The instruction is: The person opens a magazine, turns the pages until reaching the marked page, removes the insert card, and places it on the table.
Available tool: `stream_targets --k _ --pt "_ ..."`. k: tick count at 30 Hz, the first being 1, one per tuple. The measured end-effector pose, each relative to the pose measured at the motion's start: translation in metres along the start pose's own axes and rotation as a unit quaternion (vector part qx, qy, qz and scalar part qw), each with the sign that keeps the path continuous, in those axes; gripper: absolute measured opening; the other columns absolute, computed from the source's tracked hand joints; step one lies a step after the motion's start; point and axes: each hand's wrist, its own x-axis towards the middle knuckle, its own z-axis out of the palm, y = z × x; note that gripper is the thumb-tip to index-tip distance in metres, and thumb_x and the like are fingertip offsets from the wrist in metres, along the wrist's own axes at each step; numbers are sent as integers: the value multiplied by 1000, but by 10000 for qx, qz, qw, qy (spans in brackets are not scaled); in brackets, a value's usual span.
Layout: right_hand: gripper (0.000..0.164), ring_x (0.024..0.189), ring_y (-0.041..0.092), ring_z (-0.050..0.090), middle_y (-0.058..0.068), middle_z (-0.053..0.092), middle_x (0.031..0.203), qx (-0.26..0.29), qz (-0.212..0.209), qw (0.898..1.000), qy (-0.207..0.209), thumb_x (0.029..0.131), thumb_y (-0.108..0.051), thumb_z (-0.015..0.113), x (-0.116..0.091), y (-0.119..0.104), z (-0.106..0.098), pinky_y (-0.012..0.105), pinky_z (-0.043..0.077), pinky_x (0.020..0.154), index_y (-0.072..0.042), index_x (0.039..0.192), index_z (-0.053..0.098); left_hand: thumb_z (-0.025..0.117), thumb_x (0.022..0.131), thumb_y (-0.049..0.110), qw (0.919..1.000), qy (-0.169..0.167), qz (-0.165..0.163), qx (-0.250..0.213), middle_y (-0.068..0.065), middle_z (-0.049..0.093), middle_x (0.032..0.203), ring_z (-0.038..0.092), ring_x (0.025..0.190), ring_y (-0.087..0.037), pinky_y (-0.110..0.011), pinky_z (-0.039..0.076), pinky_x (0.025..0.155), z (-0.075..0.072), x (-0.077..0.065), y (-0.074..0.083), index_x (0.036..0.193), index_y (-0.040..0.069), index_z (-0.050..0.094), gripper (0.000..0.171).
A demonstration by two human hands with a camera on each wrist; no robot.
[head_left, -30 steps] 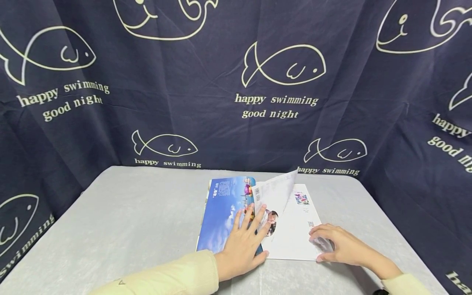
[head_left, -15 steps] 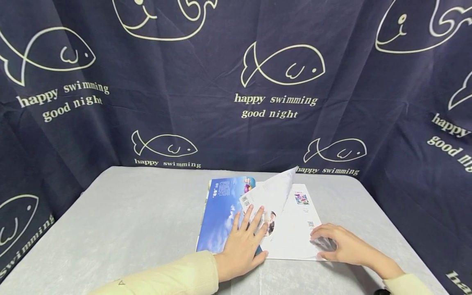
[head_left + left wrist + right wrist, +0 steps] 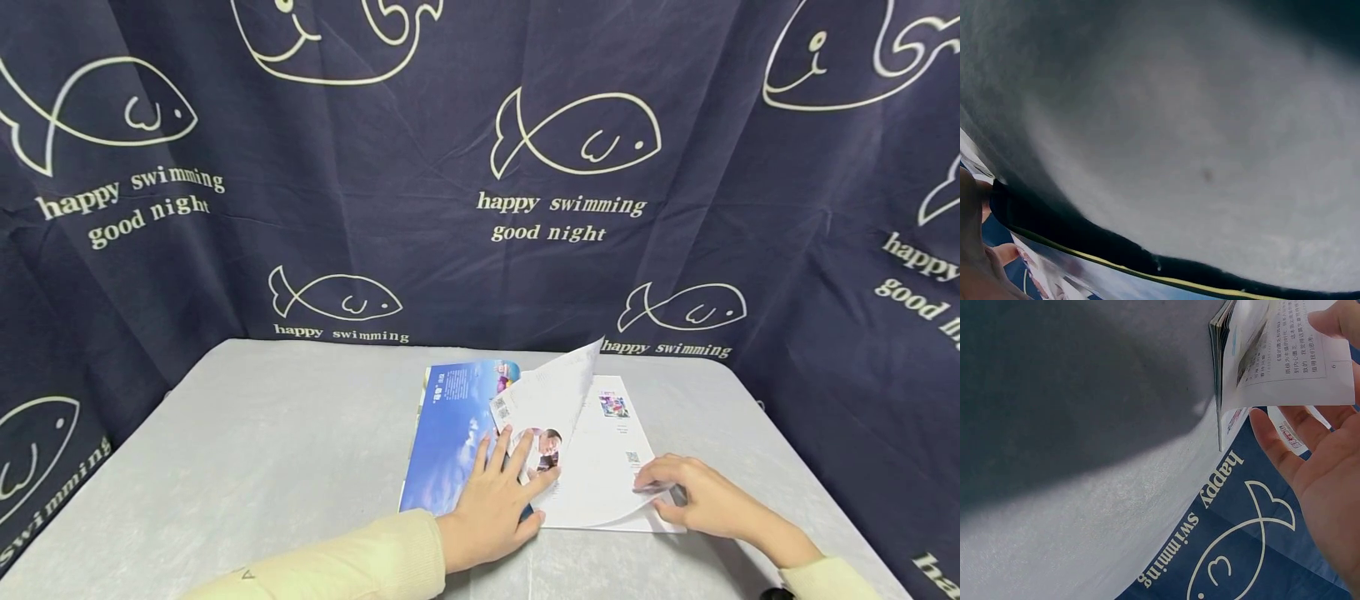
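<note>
An open magazine point(image 3: 442, 450) lies on the table, a blue sky picture on its left side and white printed pages on its right. My left hand point(image 3: 491, 508) rests on it near the fold with fingers spread. Beneath and beside those fingers, a loose white page point(image 3: 566, 383) stands up slantwise, carrying a QR code and a photo of a person. My right hand point(image 3: 697, 496) pinches the lower right corner of a page, which curls up from those below. In the right wrist view the thumb lies over this printed page point(image 3: 1297, 369), other fingers behind it.
A grey-white cloth covers the table point(image 3: 300, 450). Dark blue curtains point(image 3: 420, 167) with fish drawings and lettering hang behind and at both sides. The left wrist view mostly shows the tabletop point(image 3: 1210, 156), with the magazine's edge point(image 3: 1122, 265) below.
The right hand has lifted the page corner, now bent upward. The loose page leaned left, and its photo shows more fully. The left hand stays nearly in place, its forefinger shifted slightly.
</note>
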Motion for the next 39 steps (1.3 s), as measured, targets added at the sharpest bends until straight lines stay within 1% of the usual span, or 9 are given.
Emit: stream_targets --k 4,10,14,17,21,24,32,36,39 --pt "36 82 8 59 -10 65 88 -54 -26 10000 78 58 -2 73 0 0 0 12 37 79 -20 88 66 41 90 51 10000 -9 5 30 -14 19 151 19 137 -39 -57 24 103 1 -1 -1 140 34 34 53" --pt "36 81 7 57 -10 64 87 -171 -87 9996 230 57 -1 71 0 2 -1 10 35 79 -19 87 66 41 89 54 9999 109 63 55 -11 20 151 23 137 -34 -54 24 104 5 -2 -3 136 25 39 56" --pt "36 80 6 57 -11 64 86 -263 -127 9990 335 55 0 71 2 2 -1 11 35 78 -18 85 66 37 90 56 9999 -20 145 39 -9 21 151 23 137 -31 -51 25 106 3 -2 -5 136 20 39 58" --pt "35 80 6 57 -11 65 85 -334 -132 9985 424 54 0 71 4 3 -2 12 36 78 -18 84 66 36 90 56 9998 -9 173 106 -8 28 148 26 136 -29 -47 27 106 3 -3 -5 134 16 39 60" --pt "35 80 6 57 -10 65 84 -288 -108 9982 505 53 1 73 6 3 -2 13 36 78 -18 83 67 37 89 57 9998 114 141 108 -8 37 143 34 132 -28 -46 29 104 4 -5 -5 131 13 41 61" --pt "34 79 6 57 -9 65 84 -224 -95 9980 588 53 1 73 8 4 -3 13 36 78 -18 82 67 37 89 58 9999 64 79 43 -10 39 140 38 129 -28 -46 30 104 4 -6 -5 133 14 40 61" --pt "35 78 8 58 -8 66 83 -116 -235 9961 840 53 2 74 13 3 -8 13 36 79 -17 82 68 36 89 58 9999 -1 18 -112 -14 41 135 44 118 -30 -50 32 99 3 -6 -5 136 28 41 56" --pt "36 79 9 58 -9 65 83 -147 -255 9955 902 53 2 74 15 3 -10 14 36 80 -17 83 68 37 89 59 10000 35 38 -17 -14 41 133 44 116 -30 -47 33 97 3 -6 -6 134 26 43 57" --pt "36 79 8 57 -9 65 83 -132 -286 9951 942 53 2 74 17 3 -12 14 36 80 -18 83 68 35 89 60 9999 1 101 97 -14 40 135 43 119 -31 -45 34 97 3 -6 -7 132 23 44 57"
